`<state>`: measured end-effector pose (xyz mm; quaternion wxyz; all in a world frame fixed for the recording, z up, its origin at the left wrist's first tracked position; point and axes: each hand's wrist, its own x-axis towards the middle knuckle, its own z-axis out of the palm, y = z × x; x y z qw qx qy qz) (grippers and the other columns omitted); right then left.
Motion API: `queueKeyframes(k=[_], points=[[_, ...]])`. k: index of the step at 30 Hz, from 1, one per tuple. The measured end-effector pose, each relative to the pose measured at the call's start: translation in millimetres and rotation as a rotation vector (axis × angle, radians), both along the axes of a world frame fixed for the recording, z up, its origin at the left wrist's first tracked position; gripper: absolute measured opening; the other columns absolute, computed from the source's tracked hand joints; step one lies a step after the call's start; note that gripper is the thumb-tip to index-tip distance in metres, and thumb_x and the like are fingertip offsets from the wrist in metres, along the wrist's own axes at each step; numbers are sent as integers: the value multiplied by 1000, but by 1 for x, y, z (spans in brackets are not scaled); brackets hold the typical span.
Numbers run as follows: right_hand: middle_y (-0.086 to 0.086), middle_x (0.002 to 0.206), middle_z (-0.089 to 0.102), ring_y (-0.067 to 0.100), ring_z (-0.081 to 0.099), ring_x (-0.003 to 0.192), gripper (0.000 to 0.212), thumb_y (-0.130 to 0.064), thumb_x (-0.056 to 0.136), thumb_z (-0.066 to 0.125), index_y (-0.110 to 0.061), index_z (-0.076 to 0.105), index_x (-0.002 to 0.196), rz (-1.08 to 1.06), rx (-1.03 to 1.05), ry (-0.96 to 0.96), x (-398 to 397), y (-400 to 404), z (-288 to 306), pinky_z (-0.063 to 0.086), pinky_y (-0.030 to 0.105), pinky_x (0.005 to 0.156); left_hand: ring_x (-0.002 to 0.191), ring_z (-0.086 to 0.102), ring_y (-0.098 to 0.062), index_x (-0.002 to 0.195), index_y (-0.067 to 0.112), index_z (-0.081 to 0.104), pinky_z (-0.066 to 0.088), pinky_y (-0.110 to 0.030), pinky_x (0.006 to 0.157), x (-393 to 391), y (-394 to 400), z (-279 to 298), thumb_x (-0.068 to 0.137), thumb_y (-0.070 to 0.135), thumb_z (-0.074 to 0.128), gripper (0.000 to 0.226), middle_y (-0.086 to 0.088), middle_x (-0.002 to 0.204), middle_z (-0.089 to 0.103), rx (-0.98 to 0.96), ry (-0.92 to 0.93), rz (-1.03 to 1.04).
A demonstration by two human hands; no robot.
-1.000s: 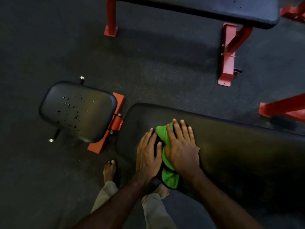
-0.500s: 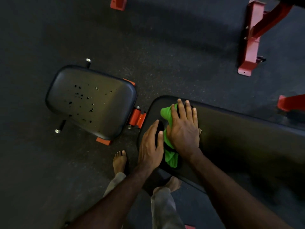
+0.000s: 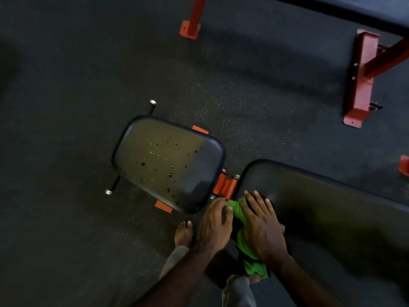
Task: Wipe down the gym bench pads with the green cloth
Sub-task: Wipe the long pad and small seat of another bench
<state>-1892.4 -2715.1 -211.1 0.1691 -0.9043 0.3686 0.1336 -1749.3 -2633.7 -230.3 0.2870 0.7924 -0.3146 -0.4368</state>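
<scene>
Below, near the lower centre of the head view, both hands work at the rounded near-left corner of the long back pad (image 3: 321, 207). Right hand (image 3: 263, 229): flat, fingers straight and spread, palm pressing the green cloth (image 3: 238, 210) onto the pad. The cloth runs from just beside the pad's end edge, under this palm, and hangs off the near edge of the pad, its loose tail (image 3: 254, 268) dangling above the floor (image 3: 77, 85). Left hand (image 3: 213, 224): fingers curled at the pad's corner, fingertips touching the upper end of the cloth; whether they pinch it cannot be told.

Seat pad (image 3: 168, 162): a separate, smaller cushion just left of the back pad, set at a slant, its surface speckled with small marks. An orange hinge bracket (image 3: 225, 185) fills the narrow gap between the two pads. Two short black pegs with metal caps project from the seat's far-left (image 3: 152, 105) and near-left (image 3: 111, 187) sides.

To the right of the hands the back pad stretches away uncovered to the frame edge. Dark speckled floor lies open to the left and beyond both pads. Red frame legs (image 3: 358, 83) of another bench stand well apart at upper right, with a further red post (image 3: 192, 21) at top centre. A bare foot (image 3: 183, 233) stands on the floor just left of the left wrist.
</scene>
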Motion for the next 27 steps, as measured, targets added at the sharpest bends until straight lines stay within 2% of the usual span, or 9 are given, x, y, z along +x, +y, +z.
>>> queueKeyframes(k=[1,4,5,8,12,17,21,24,27], points=[[12,159,46,29,31,152,75,-23,74,81,-14,58,145,-39,21,-19,5,6,0,17,46,126,121,55,-9,125,18,63,43,-28,108,13,6,-1,106,36,46,31,4,130,61,-7,-14,-5],[9,162,42,31,31,153,73,-7,77,76,-15,57,147,-239,105,-120,23,14,4,23,52,123,118,53,0,123,21,64,36,-7,100,46,9,4,105,34,52,26,9,128,61,-66,-61,19],[8,163,41,32,30,154,72,-2,79,75,-15,56,148,-314,126,-160,30,13,5,23,53,124,117,53,2,121,22,65,34,-6,98,54,6,6,104,33,53,24,9,126,61,-104,-82,32],[6,165,38,30,26,155,69,3,86,70,-14,53,150,-468,156,-294,64,10,1,22,54,125,126,50,0,122,23,65,37,-17,106,80,-5,10,102,38,50,29,9,132,60,-175,-110,58],[2,167,33,27,22,157,59,-7,96,64,-18,49,153,-544,206,-412,108,-1,-4,19,51,127,128,52,-12,123,21,65,44,-33,108,119,-23,16,101,43,46,36,6,133,58,-227,-179,42],[1,171,22,23,11,160,61,-11,101,60,-18,41,158,-558,216,-501,161,-5,-16,13,46,129,127,48,-12,123,20,66,41,-35,107,182,-50,6,99,30,59,27,1,138,56,-192,-373,22],[3,173,17,24,6,161,59,-17,103,56,-16,38,159,-663,155,-489,196,-13,-37,9,45,129,131,46,-21,131,18,62,36,-36,110,228,-71,-17,99,30,59,34,-5,146,53,-134,-523,-64],[6,174,10,28,4,161,69,-29,102,55,-17,27,163,-675,112,-390,212,-14,-55,13,51,129,140,43,-23,139,16,58,29,-33,115,264,-83,-27,102,36,54,42,-8,151,49,-100,-618,-61],[11,174,10,33,7,160,76,-39,100,52,-15,21,165,-635,51,-316,215,-10,-65,17,54,128,144,39,-23,147,20,51,31,-42,120,292,-85,-40,104,42,48,48,-6,154,48,-34,-678,-122]])
